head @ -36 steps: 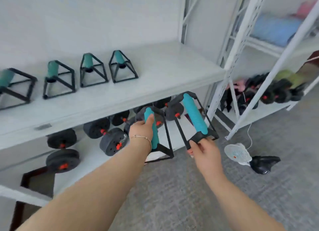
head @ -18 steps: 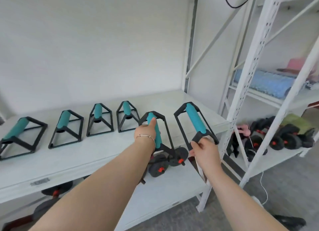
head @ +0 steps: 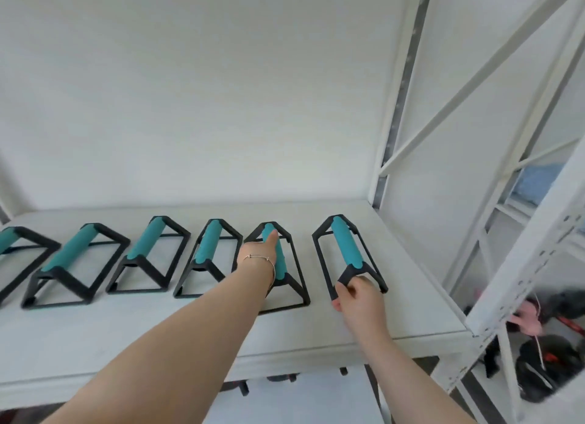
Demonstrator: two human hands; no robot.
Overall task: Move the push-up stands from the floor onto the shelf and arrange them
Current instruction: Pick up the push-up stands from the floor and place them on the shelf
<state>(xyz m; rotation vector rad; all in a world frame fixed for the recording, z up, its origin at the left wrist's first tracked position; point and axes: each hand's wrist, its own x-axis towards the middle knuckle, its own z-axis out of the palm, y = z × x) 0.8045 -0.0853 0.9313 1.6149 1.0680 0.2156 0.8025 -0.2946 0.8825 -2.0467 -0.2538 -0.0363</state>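
Several black push-up stands with teal grips sit in a row on the white shelf [head: 411, 290]. My left hand [head: 259, 252] is wrapped around the teal bar of one stand [head: 280, 265], which rests on the shelf beside the row. My right hand [head: 354, 297] grips the near black frame end of the rightmost stand [head: 345, 246], which also sits on the shelf. Further left stand other stands [head: 207, 244], [head: 147, 243], [head: 72, 249].
A white upright post [head: 525, 259] with diagonal braces stands at the right shelf corner. Behind it on lower shelves lie dark dumbbells [head: 544, 360] and a pink item. A white wall backs the shelf. A lower shelf shows beneath the front edge.
Both hands lifted the two stands from floor level up over the shelf edge and set them down at the right end of the row. The view tilted upward.
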